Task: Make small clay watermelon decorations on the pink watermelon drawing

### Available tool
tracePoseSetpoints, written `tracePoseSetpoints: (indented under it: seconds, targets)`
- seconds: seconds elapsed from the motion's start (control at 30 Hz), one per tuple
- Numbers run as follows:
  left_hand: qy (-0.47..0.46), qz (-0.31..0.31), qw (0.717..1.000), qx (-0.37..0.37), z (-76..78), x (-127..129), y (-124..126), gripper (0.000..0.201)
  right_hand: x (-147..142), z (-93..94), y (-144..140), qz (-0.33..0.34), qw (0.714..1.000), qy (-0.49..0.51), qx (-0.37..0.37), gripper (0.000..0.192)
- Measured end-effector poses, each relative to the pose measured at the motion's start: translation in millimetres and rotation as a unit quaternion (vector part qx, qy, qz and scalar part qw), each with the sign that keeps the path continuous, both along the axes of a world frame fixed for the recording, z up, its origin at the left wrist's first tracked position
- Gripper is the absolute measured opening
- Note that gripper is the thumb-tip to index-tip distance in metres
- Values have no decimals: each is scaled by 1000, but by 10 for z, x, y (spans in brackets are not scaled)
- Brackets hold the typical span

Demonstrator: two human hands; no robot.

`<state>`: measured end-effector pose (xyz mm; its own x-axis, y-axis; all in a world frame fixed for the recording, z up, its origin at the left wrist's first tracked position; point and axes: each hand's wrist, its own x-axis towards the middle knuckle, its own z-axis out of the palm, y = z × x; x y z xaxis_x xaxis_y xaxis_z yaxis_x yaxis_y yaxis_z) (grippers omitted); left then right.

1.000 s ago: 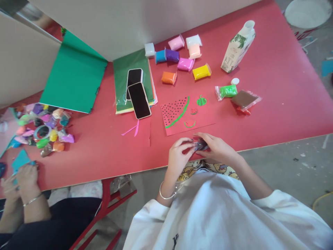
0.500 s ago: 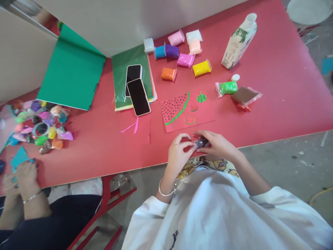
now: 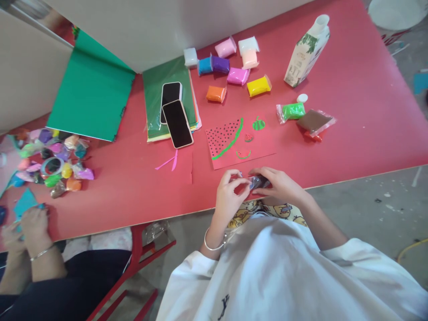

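Both hands meet at the lower centre of the frame, at the near edge of the red table (image 3: 351, 89). The left hand (image 3: 229, 196) and right hand (image 3: 279, 187) each pinch, grip clamped, a small dark clay packet in clear plastic wrap (image 3: 257, 182) (contents indistinct), just below the red paper sheet with green-rimmed watermelon shapes (image 3: 234, 142).

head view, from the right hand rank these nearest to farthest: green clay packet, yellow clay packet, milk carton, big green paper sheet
From the right hand:
1. green clay packet, just beyond it and slightly to the right.
2. yellow clay packet, farther up the table, a little left.
3. milk carton, at the far right of the table.
4. big green paper sheet, far off to the left.
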<state>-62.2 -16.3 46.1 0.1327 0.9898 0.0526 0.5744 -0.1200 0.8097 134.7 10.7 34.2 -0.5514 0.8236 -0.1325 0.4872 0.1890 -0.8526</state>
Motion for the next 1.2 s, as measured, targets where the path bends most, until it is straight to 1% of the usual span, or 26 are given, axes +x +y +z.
tracePoseSetpoints:
  seconds: [0.07,0.13,0.2,0.27,0.4,0.67,0.73,0.77,0.83,0.9,1.0,1.07,1.13,1.2]
  targets:
    - [-45,35,998,-4,-30,-25,0,6,7,-13,-1,-8,1000,-3,2,41]
    - [-112,65,991,-22,-77,-48,-3,8,13,-22,-4,-16,1000,-10,1,40]
    - [-183,86,978,-51,-127,-62,-9,10,14,-26,-7,-21,1000,-14,-1,40]
    - [-232,100,965,-75,-164,-66,-15,12,10,-23,-8,-25,1000,-10,0,40]
    - [-251,112,956,-98,-178,-59,-20,17,0,-9,-8,-34,999,-2,8,40]
    - [-241,113,959,-95,-145,-69,-22,22,-10,0,-6,-38,999,-10,18,39]
    - [-206,110,970,-73,-152,-84,-25,20,2,-5,-7,-42,999,-12,24,38]
    - [-174,109,977,-54,-162,-94,-26,19,12,-10,-8,-44,999,-14,27,38]
    - [-84,105,991,-11,-200,-118,-28,16,39,-29,-12,-50,998,-21,34,38]
    - [17,95,995,28,-261,-144,-31,17,73,-55,-17,-57,997,-31,43,40]
    - [147,73,983,77,-366,-177,-49,18,119,-92,-26,-71,995,-46,53,41]
    - [207,59,971,104,-417,-186,-79,22,138,-108,-30,-74,995,-51,53,40]
    - [238,40,963,122,-443,-180,-122,27,148,-123,-32,-72,995,-50,52,40]
    - [249,17,959,132,-448,-164,-170,33,155,-141,-32,-73,995,-45,52,41]
